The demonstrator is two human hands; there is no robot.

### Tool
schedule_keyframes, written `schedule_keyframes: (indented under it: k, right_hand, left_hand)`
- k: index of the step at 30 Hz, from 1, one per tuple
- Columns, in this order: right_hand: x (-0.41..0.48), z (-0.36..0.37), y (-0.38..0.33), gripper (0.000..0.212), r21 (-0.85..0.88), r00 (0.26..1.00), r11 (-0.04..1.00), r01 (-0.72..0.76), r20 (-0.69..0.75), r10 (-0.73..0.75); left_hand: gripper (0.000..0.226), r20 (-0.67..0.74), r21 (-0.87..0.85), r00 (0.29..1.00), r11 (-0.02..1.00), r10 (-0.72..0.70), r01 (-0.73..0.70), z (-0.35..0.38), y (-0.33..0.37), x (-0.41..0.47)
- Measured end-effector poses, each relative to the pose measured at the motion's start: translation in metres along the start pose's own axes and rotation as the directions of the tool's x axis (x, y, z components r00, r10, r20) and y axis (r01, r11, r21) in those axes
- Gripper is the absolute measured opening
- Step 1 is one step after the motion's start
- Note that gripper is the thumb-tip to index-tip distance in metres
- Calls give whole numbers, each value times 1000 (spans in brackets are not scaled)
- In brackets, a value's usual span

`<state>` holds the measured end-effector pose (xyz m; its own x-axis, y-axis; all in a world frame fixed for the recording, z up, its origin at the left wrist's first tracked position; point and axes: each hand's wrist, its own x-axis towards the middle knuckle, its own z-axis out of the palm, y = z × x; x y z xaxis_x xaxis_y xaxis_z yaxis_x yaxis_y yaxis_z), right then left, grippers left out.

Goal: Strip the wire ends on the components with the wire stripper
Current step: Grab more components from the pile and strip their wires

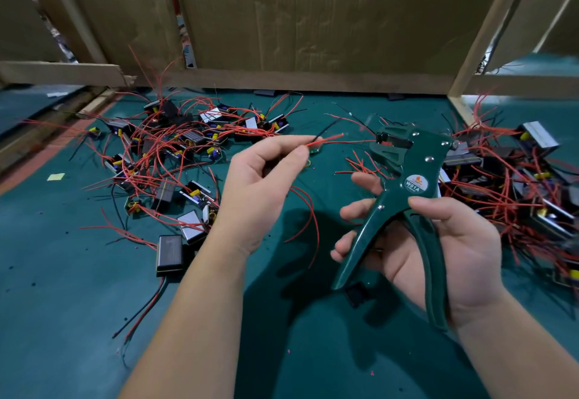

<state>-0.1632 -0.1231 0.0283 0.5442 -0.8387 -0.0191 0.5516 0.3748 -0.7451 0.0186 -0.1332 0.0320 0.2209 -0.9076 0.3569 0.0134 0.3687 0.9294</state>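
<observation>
**Lining up a wire for the stripper**

On the teal felt-like desk [78, 273], tangled piles of boxy components sit at both sides. My right hand [445, 251] wraps the green metal wire stripper [404, 185], handles spread, head facing left. My left hand [263, 179] pinches thin red wires [329, 138], aimed at it.

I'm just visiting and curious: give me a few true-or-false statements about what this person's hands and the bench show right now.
1. The right hand holds a green wire stripper. True.
2. The left hand is empty. False: it pinches a red wire.
3. The wire stripper's handles are squeezed fully together. False: they are spread apart.
4. Piles of components lie on both sides of the green mat. True.
</observation>
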Motion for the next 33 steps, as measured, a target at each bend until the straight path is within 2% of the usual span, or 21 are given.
schedule_keyframes:
  k: [5,11,17,23,26,30,33]
  right_hand:
    - [-2,0,-2,71,40,990,993,-108,94,104]
    - [-4,3,-1,55,1,955,975,-223,200,218]
    - [-6,4,-1,44,-30,939,971,-236,249,236]
    - [-8,2,-3,42,-68,933,974,-217,280,228]
    - [-7,2,-2,44,-104,940,972,-213,249,233]
    - [-6,2,0,45,-143,941,966,-216,231,245]
    - [-5,1,0,45,-141,938,965,-220,242,249]
  left_hand:
    - [4,-28,59,997,996,72,-70,1,0,-1]
    - [12,9,49,999,998,50,-51,-1,2,-1]
    - [13,18,-8,999,999,-47,47,-2,3,0]
    - [6,150,30,984,995,-101,97,-6,6,0]
    - [17,192,59,974,992,-123,114,-5,7,0]
    - [46,149,92,982,990,-118,105,-2,9,-1]
    - [44,145,92,988,995,-56,43,-1,9,-3]
